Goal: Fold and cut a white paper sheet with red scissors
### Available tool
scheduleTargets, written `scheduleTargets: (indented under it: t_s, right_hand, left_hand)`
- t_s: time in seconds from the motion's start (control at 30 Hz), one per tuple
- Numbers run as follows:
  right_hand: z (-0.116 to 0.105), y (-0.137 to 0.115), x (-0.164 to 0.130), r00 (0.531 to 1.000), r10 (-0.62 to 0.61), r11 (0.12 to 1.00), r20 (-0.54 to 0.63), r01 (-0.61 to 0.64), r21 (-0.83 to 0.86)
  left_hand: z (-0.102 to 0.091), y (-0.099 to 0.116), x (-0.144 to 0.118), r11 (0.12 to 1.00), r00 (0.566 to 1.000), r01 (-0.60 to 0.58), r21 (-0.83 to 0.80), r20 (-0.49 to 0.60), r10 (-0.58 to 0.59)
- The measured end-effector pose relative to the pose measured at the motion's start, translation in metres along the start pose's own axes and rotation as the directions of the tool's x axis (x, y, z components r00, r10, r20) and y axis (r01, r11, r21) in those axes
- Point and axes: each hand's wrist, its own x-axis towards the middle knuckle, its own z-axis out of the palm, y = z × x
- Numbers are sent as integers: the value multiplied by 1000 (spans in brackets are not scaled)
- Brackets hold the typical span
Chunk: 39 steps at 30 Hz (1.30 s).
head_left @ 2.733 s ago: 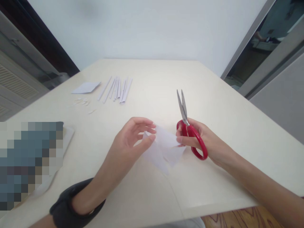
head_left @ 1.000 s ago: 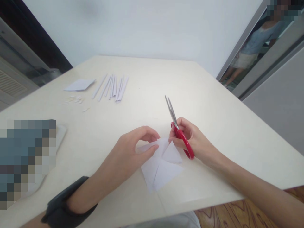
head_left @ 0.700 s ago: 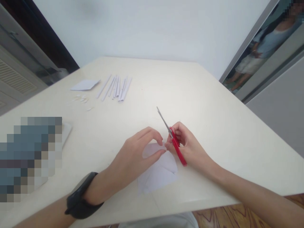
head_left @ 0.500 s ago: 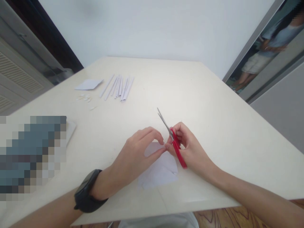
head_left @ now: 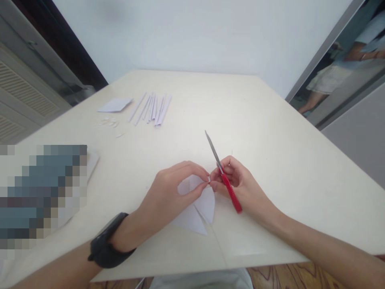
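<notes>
My left hand (head_left: 170,192), with a black watch (head_left: 112,241) on its wrist, pinches the upper edge of a white sheet of paper (head_left: 207,202) between thumb and fingers. The sheet hangs just above the table's front edge, and a slit or fold parts its lower side. My right hand (head_left: 242,180) holds red-handled scissors (head_left: 231,192) in its palm, blades pointing up and away. Its thumb and forefinger also meet at the paper's upper edge, right beside my left fingertips. The scissors' blades look closed and do not touch the paper.
Several rolled white paper sticks (head_left: 155,108) lie at the table's (head_left: 210,104) far left. Near them are a folded paper (head_left: 116,105) and small white scraps (head_left: 110,121). A pixelated item (head_left: 45,192) covers the left side. A person (head_left: 331,78) stands beyond the opening at right.
The paper has turned and shifted slightly left, so its slit shows more plainly. The scissors' blades have come together and the scissors have tilted in my right hand. Both hands stay close together.
</notes>
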Motion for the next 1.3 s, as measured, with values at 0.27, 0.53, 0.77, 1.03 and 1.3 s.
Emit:
scheduleTargets:
  t_s: [0.27, 0.53, 0.77, 1.03, 1.3]
  right_hand:
    - [0, -4, -2, 985, -168, 984, -34, 166, -65]
    - [0, -7, -2, 971, -237, 971, 42, 236, 28]
    - [1, -10, -7, 960, -266, 964, 87, 266, 11]
    - [3, -12, -8, 952, -277, 961, 132, 278, 11]
    - [1, -11, -10, 949, -270, 962, 160, 274, -1]
  left_hand:
    - [-4, 2, -3, 973, 997, 71, -218, 54, -61]
    - [-5, 1, -4, 873, 983, 175, -455, 132, -129]
    - [-4, -7, -3, 762, 952, 291, -579, 251, -172]
    - [-4, -8, -7, 752, 926, 359, -553, 310, -214]
    - [-6, -3, -3, 753, 928, 345, -561, 323, -185]
